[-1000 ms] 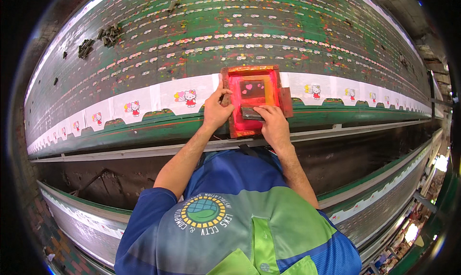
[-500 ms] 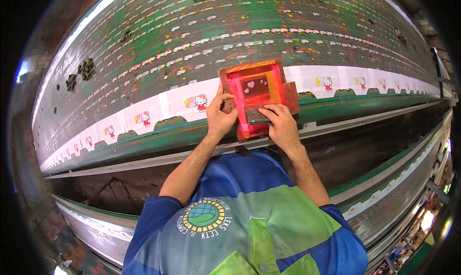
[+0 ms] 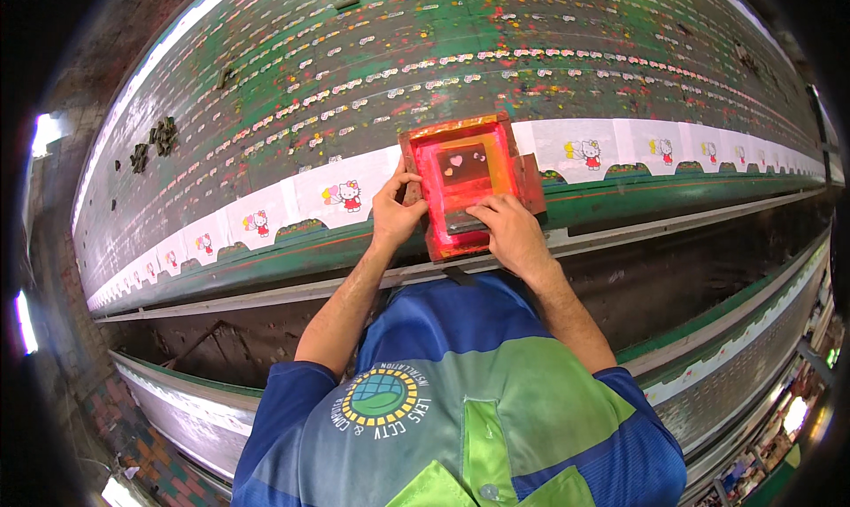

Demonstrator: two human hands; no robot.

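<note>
- There sat the red frame [image 3: 454,127], over the white strip [image 3: 376,168] along the desk [image 3: 354,100], long axis running away from the body, far end leaning slightly left!
- Pinkish-red inside, dark window; the right grip [image 3: 512,230] clamped the dark bar [image 3: 462,223], set crosswise!
- And the left grip [image 3: 397,211] clasped the frame's left side!
- Paint-speckled green-grey desktop, patterned brick floor [image 3: 150,427] lower left!

The red frame [image 3: 460,128] hides part of the white strip [image 3: 297,202]; the right hand [image 3: 516,234] covers part of the dark block [image 3: 462,223]. The worktop [image 3: 425,33] is cut off at twelve o'clock, the shirt [image 3: 452,392] at six; clutter [image 3: 799,386] near four is too small to tell.
</note>
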